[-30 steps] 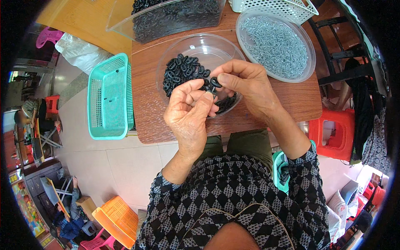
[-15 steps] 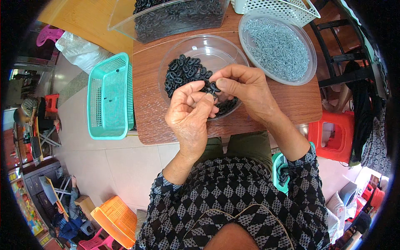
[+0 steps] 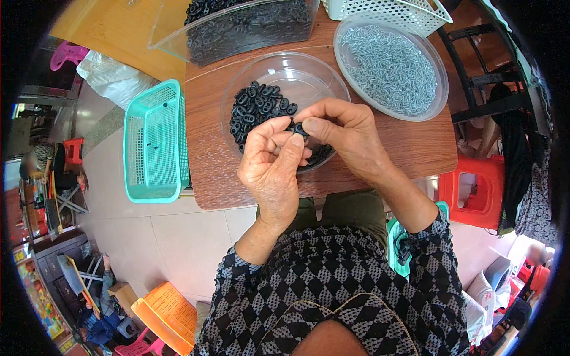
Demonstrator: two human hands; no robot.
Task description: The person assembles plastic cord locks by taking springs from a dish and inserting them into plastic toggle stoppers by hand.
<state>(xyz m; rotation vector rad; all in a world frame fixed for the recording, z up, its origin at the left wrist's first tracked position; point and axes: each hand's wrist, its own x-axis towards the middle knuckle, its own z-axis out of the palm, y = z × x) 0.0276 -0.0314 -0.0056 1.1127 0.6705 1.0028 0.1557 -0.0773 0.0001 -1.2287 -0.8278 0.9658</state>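
Above the near side of a round clear tray (image 3: 314, 71), my two hands meet at a small black two-holed piece (image 3: 299, 128). My left hand (image 3: 272, 163) is closed, thumb and forefinger pinching the piece from the left. With thumb and forefinger, my right hand (image 3: 347, 137) grips the same piece from the right. Whether a second small part sits between the fingertips, I cannot tell. A heap of similar black oval pieces (image 3: 254, 110) lies in the tray's left part. Further dark pieces show under my right hand, partly hidden by it.
A round tub of small silvery pins (image 3: 389, 71) stands at the back right, beside a white perforated basket (image 3: 409, 16). A clear bin (image 3: 249, 35) of black pieces is at the back. A turquoise basket (image 3: 155, 193) stands left of the table, a red stool (image 3: 472, 196) at right.
My right fingers have come closer to the left fingertips, and the black piece now sits between both hands. The view has shifted slightly.
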